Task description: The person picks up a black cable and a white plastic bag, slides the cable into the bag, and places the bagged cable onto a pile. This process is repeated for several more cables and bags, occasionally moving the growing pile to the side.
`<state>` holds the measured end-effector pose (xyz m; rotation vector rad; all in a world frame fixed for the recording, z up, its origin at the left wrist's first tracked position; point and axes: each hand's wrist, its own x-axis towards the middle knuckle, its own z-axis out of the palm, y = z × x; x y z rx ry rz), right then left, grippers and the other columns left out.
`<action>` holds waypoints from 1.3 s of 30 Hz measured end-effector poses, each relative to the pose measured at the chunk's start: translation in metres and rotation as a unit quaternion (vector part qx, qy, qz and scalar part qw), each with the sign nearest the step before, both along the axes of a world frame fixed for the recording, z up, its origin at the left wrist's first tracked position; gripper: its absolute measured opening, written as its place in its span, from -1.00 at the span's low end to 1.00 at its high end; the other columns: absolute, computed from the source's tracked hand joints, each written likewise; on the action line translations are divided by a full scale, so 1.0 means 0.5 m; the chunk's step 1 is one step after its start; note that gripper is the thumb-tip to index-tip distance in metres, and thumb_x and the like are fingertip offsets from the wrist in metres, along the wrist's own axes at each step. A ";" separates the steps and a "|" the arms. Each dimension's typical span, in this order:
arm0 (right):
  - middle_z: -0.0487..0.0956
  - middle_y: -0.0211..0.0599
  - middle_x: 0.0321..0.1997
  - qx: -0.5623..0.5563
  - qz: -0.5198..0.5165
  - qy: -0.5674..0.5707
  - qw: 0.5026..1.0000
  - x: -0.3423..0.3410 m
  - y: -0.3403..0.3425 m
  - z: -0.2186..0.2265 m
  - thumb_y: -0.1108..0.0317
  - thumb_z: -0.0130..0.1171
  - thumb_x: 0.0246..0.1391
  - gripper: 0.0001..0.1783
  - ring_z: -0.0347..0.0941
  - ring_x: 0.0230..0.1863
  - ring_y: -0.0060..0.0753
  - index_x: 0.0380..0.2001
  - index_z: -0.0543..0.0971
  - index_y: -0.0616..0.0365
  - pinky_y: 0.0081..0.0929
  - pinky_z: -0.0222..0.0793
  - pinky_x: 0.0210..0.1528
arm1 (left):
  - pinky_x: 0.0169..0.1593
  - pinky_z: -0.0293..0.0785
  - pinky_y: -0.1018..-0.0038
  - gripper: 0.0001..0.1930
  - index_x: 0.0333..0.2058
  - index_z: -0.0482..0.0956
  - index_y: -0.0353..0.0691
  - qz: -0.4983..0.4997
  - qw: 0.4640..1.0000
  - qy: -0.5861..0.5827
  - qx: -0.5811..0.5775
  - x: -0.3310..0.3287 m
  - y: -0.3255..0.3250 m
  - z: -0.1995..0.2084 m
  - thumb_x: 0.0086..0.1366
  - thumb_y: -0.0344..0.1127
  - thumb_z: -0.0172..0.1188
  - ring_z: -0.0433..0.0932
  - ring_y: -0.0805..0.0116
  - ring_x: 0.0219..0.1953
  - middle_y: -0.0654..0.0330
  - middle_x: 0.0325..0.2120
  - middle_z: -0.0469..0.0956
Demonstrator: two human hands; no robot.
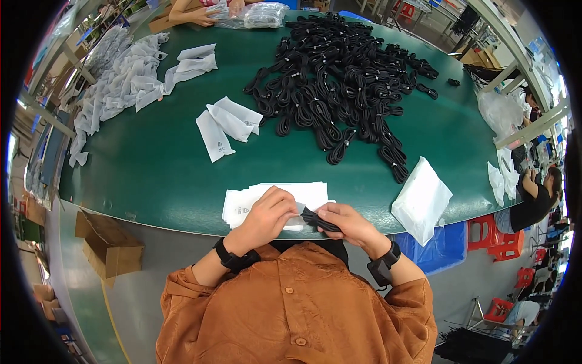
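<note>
Near the table's front edge, my right hand [348, 223] grips a bundled black cable [319, 221]. One end of the bundle meets the mouth of a translucent white plastic bag [293, 223], which my left hand [271, 212] pinches between thumb and fingers. How far the cable reaches into the bag is hard to make out. Under and behind my hands lies a stack of flat white bags [312, 191]. Beyond them rises a large heap of black cable bundles [339, 79].
Filled white bags [216, 134] lie left of the heap, and a long pile of them [115, 82] lines the left edge. A white package [422, 200] rests at the front right, above a blue bin [445, 246]. Another person's hands [203, 15] work at the far side.
</note>
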<state>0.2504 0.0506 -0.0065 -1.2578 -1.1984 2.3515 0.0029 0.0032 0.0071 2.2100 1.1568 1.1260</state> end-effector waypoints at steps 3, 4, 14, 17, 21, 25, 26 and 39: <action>0.53 -0.22 -0.21 0.431 0.031 -0.040 0.901 -0.026 -0.024 0.001 0.38 0.19 0.23 -0.72 0.49 -0.26 -0.34 -0.02 0.54 0.22 -0.42 0.46 -0.21 | -0.17 0.44 0.34 -0.86 -0.39 0.51 -0.27 0.015 1.000 -0.003 -0.001 -0.004 0.005 0.001 0.10 -0.58 0.28 0.46 0.13 -0.23 0.14 -0.31 0.50; 0.53 -0.22 -0.21 0.431 0.031 -0.040 0.901 -0.030 -0.026 0.008 0.38 0.19 0.23 -0.72 0.49 -0.26 -0.34 -0.02 0.54 0.22 -0.42 0.46 -0.21 | -0.17 0.44 0.35 -0.86 -0.39 0.50 -0.27 0.028 1.000 -0.007 -0.006 -0.005 0.007 0.002 0.10 -0.58 0.28 0.46 0.12 -0.23 0.14 -0.30 0.50; 0.45 -0.17 -0.10 0.607 -0.023 0.055 0.793 -0.083 -0.015 0.078 0.58 0.23 0.07 -0.59 0.47 -0.18 -0.25 0.04 0.57 0.13 -0.43 0.44 -0.16 | -0.20 0.43 0.47 -0.90 -0.33 0.49 -0.26 0.035 0.988 -0.112 -0.101 -0.028 0.029 0.026 0.22 -0.51 0.24 0.46 0.32 -0.18 0.22 -0.25 0.50; 0.45 -0.13 -0.09 0.632 -0.041 0.026 0.773 -0.077 0.028 0.082 0.60 0.21 0.08 -0.56 0.48 -0.17 -0.21 0.07 0.55 0.13 -0.39 0.46 -0.15 | -0.25 0.36 0.61 -0.93 -0.31 0.49 -0.27 0.008 0.935 -0.311 -0.168 -0.074 0.057 0.038 0.33 -0.43 0.20 0.42 0.54 -0.26 0.29 -0.22 0.49; 0.44 -0.07 -0.06 0.683 -0.053 -0.177 0.707 -0.049 0.115 0.056 0.63 0.18 0.07 -0.52 0.50 -0.15 -0.10 0.10 0.52 0.18 -0.31 0.48 -0.13 | -0.37 0.23 0.68 -0.87 -0.21 0.51 -0.30 0.063 0.852 -0.457 -0.249 -0.125 0.075 0.085 0.40 -0.35 0.14 0.30 0.68 -0.43 0.36 -0.31 0.47; 0.44 -0.06 -0.06 0.725 -0.023 -0.283 0.628 -0.008 0.168 0.010 0.65 0.19 -0.01 -0.49 0.49 -0.16 0.01 0.08 0.51 0.22 -0.23 0.47 -0.13 | -0.34 0.25 0.70 -0.81 -0.15 0.53 -0.32 0.114 0.918 -0.337 -0.176 -0.143 0.096 0.097 0.42 -0.29 0.12 0.29 0.68 -0.45 0.32 -0.37 0.48; 0.44 -0.06 -0.06 0.750 -0.006 -0.294 0.593 -0.001 0.174 0.001 0.65 0.19 -0.04 -0.48 0.49 -0.17 0.04 0.07 0.52 0.22 -0.21 0.47 -0.13 | -0.34 0.27 0.69 -0.79 -0.13 0.53 -0.31 0.106 0.905 -0.356 -0.206 -0.156 0.100 0.094 0.42 -0.28 0.11 0.31 0.66 -0.44 0.32 -0.38 0.48; 0.47 -0.13 -0.07 0.774 0.088 -0.314 0.543 0.021 0.147 0.019 0.60 0.23 -0.08 -0.51 0.40 -0.07 -0.08 0.02 0.55 0.18 -0.26 0.39 -0.06 | -0.18 0.43 0.55 -0.81 -0.12 0.55 -0.26 0.158 0.965 -0.142 -0.154 -0.114 0.043 0.057 0.29 -0.44 0.21 0.46 0.52 -0.26 0.29 -0.27 0.49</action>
